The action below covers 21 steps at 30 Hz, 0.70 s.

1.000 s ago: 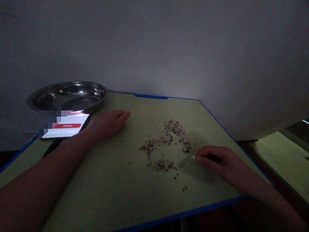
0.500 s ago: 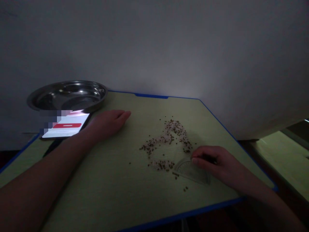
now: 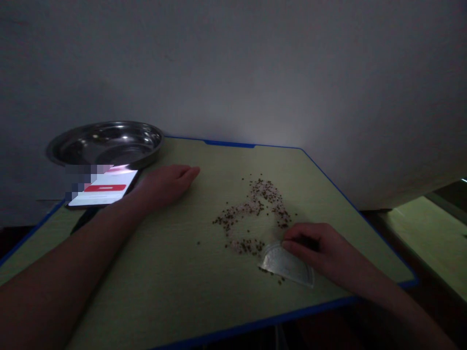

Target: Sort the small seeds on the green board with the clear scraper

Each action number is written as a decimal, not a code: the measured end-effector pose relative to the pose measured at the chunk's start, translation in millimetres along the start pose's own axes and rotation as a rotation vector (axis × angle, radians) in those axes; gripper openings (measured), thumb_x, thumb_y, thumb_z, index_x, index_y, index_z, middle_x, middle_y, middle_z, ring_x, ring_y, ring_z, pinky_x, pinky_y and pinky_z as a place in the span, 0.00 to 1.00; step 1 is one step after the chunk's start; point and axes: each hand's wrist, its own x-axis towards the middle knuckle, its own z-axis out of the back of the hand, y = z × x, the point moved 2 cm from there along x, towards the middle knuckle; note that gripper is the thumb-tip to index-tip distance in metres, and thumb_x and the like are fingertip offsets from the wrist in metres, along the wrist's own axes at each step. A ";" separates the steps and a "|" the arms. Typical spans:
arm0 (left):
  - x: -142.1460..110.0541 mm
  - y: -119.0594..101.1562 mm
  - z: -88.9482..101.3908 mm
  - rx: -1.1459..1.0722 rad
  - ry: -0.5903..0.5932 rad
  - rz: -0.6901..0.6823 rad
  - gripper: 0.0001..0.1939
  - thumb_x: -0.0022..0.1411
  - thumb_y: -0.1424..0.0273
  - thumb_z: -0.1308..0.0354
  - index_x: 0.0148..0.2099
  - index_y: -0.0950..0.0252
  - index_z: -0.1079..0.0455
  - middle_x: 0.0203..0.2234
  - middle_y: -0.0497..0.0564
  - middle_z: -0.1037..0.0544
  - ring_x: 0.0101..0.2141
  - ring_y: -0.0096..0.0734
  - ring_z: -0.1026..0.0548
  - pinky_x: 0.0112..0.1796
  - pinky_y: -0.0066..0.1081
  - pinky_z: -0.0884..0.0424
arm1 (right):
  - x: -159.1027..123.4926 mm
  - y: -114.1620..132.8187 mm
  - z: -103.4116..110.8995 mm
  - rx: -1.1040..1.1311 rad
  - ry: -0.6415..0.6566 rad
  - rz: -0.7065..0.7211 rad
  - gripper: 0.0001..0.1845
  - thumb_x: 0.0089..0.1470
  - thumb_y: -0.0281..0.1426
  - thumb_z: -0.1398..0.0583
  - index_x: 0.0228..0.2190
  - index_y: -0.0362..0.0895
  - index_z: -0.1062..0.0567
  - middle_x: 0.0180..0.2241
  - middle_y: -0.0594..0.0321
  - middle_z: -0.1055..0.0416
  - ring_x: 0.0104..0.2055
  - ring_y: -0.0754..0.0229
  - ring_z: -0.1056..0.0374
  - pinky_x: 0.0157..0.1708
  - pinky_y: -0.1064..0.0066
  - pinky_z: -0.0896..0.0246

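Observation:
My right hand pinches a clear half-round protractor by its curved side, between thumb and fingertips. The protractor is tilted and catches the light, and its left end is beside the lower part of a scattered pile of pale and dark brown grains. A few dark grains lie by the protractor's straight edge. On the left, my left hand rests on the table, loosely closed with its fingers together, apart from the grains. No object shows in it.
A wide steel basin stands at the back left, against the wall. In front of it a phone or tablet with a lit screen leans beside my left forearm. Blue edging runs round the table. Another pale surface is at the right.
The protractor has tipped so that its face shines, and it has moved slightly toward me with my right hand. My left hand stays in place. The view has shifted slightly.

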 end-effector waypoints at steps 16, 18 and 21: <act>2.3 4.3 -2.9 -0.020 0.027 -0.040 0.32 0.59 0.47 0.65 0.43 0.59 0.26 0.36 0.54 0.21 0.36 0.44 0.26 0.37 0.37 0.33 | -2.8 11.7 -16.6 -0.041 -0.030 -0.012 0.10 0.55 0.32 0.44 0.26 0.44 0.26 0.23 0.65 0.29 0.25 0.64 0.35 0.25 0.72 0.43; 2.9 5.1 -3.4 -0.018 0.025 -0.040 0.32 0.59 0.47 0.65 0.43 0.59 0.26 0.37 0.54 0.21 0.37 0.44 0.26 0.38 0.37 0.33 | -3.1 14.0 -18.4 -0.042 -0.026 -0.010 0.09 0.55 0.31 0.44 0.26 0.44 0.25 0.24 0.65 0.28 0.26 0.64 0.35 0.26 0.72 0.43; 3.0 4.8 -3.4 -0.020 0.018 -0.036 0.31 0.59 0.48 0.64 0.44 0.58 0.26 0.39 0.54 0.22 0.37 0.45 0.26 0.39 0.38 0.34 | -4.4 16.5 -20.0 -0.048 -0.019 -0.014 0.09 0.55 0.31 0.43 0.26 0.44 0.25 0.24 0.65 0.28 0.26 0.64 0.34 0.26 0.72 0.43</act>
